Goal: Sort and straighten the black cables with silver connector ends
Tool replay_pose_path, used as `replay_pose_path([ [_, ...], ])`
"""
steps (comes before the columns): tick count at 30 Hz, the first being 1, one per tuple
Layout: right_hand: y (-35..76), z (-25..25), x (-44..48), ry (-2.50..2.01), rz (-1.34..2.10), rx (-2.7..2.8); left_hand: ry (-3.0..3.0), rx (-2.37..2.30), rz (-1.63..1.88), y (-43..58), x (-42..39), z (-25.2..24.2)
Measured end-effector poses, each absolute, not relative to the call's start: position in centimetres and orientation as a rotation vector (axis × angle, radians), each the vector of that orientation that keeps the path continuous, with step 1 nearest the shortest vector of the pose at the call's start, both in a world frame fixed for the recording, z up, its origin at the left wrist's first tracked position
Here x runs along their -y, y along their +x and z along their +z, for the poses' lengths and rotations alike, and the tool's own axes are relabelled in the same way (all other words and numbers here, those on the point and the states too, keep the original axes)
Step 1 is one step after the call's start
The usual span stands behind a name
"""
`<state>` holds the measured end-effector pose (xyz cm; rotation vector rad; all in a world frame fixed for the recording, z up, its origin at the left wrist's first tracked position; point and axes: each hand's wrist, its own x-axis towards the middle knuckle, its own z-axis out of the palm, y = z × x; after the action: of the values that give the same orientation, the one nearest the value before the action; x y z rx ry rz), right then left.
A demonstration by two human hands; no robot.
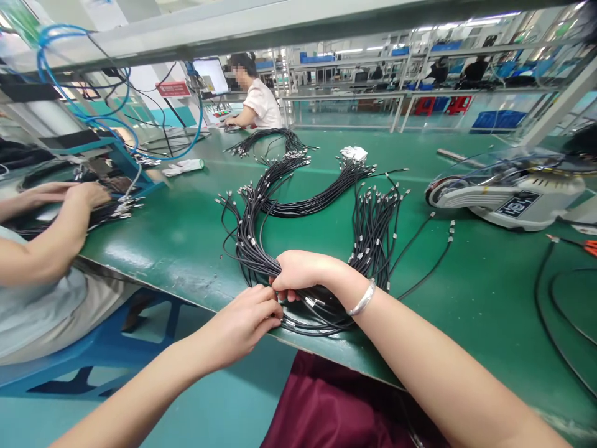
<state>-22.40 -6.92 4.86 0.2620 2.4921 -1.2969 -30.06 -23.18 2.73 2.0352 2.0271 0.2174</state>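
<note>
A thick bundle of black cables (252,233) with silver metal ends curves over the green table in front of me. My right hand (298,272), with a silver bangle on its wrist, wraps over the bundle near the table's front edge. Just left of it and lower, my left hand (254,314) has its fingers pinched on the cables at the edge; its fingertips are partly hidden. Many connector ends (373,239) fan out to the right of my right wrist. A second cable bundle (308,202) lies behind the first.
A grey-white machine (508,193) with a clear cover stands at right, near loose cable and orange-handled pliers (590,246). White gloves (354,152) lie farther back. A co-worker's hands (88,196) work at a press on the left; another person (261,99) sits behind. A metal beam (298,25) crosses overhead.
</note>
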Motion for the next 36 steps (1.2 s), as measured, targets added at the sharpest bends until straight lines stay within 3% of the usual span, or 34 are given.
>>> replay_pose_path([
  [11,-22.2,5.1,6.2,0.220,-1.365,-2.460,1.956,-2.006,0.138,-31.0,22.7,3.6],
  [24,-22.0,4.7,5.3,0.010,-1.368,-2.396,2.058,-2.035,0.563,-32.8,22.8,3.6],
  [30,-21.9,4.9,5.6,0.067,-1.347,-2.391,2.194,-2.030,0.495,-34.4,23.0,2.9],
  [36,-21.5,5.4,5.7,0.163,-1.280,-2.355,2.397,-2.380,0.281,-41.6,23.6,1.6],
])
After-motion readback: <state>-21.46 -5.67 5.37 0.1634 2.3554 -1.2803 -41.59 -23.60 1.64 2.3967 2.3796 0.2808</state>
